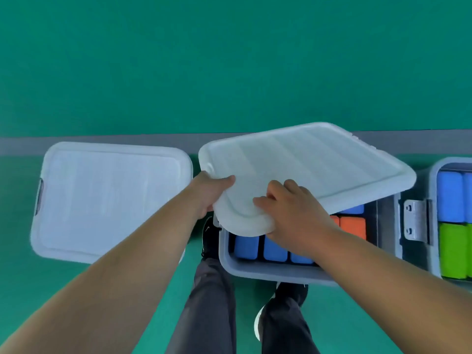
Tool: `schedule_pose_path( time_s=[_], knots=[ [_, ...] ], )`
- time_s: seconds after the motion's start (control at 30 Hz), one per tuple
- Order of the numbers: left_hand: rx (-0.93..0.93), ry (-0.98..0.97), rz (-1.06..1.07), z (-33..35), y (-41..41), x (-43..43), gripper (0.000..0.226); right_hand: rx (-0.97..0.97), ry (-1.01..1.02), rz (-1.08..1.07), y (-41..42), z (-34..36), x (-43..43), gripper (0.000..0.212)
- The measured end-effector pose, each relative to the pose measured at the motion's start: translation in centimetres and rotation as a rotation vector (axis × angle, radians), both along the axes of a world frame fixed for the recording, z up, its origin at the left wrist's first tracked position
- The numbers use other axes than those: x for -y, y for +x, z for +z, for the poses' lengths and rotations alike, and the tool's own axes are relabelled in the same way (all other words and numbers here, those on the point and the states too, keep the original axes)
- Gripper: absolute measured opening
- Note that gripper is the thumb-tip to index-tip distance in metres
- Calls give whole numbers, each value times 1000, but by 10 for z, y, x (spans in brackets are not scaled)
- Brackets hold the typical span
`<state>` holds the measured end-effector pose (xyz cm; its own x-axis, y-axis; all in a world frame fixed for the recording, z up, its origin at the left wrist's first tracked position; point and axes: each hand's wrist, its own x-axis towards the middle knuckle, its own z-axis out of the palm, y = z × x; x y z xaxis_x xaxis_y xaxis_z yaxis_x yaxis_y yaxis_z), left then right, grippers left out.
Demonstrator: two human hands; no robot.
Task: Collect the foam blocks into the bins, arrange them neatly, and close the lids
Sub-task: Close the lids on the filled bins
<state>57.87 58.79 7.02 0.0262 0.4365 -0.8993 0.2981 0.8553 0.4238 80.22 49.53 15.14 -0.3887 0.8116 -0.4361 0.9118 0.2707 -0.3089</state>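
Awkwardly, left hand [210, 193] and right hand [290, 213] grip the tilted lid [306, 162] by one corner, so it could seat crooked on the bin [255, 272].

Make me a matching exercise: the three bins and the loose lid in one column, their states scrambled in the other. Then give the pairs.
Things:
1. left bin
2. middle bin
3. right bin
4. loose lid

States:
A. uncovered, green blocks inside
B. tilted, gripped by the left hand and right hand
C. closed, contents hidden
D. partly uncovered, orange blocks inside

Pairs: 1-C, 2-D, 3-A, 4-B
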Motion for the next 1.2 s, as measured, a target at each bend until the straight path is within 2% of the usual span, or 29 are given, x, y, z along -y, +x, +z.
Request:
schedule_pose_path(
  time_s=[0.1, 0.2, 0.33, 0.4, 0.57, 0.73, 0.97, 1.1, 1.2],
  knots=[
    [-25, -7, -21, -12, -8, 19, 77, 24, -74, 83, -5, -14, 21, 62],
    [-54, 31, -149, -24, -12, 33, 93, -6, -175, 76, -3, -29, 35, 67],
    [-437, 139, -543, -48, -5, 53, 92, 71, -133, -121, 8, -68, 37, 61],
    [-558, 153, -693, -56, 1, 66, 86, 120, -118, -257, 13, -87, 37, 60],
    [-504, 216, -595, -70, -5, 84, 70, 222, -62, -394, 6, -115, 34, 60],
    [-492, 255, -699, -68, -5, 92, 64, 268, -24, -477, -9, -122, 22, 65],
    [-494, 303, -700, -69, -9, 89, 53, 321, -200, -524, -18, -135, 18, 101],
    [-571, 294, -650, -69, -8, 90, 74, 310, -238, -536, -22, -138, 19, 106],
    [-532, 205, -565, -66, -9, 83, 94, 284, -231, -525, -22, -139, 20, 102]
  ],
)
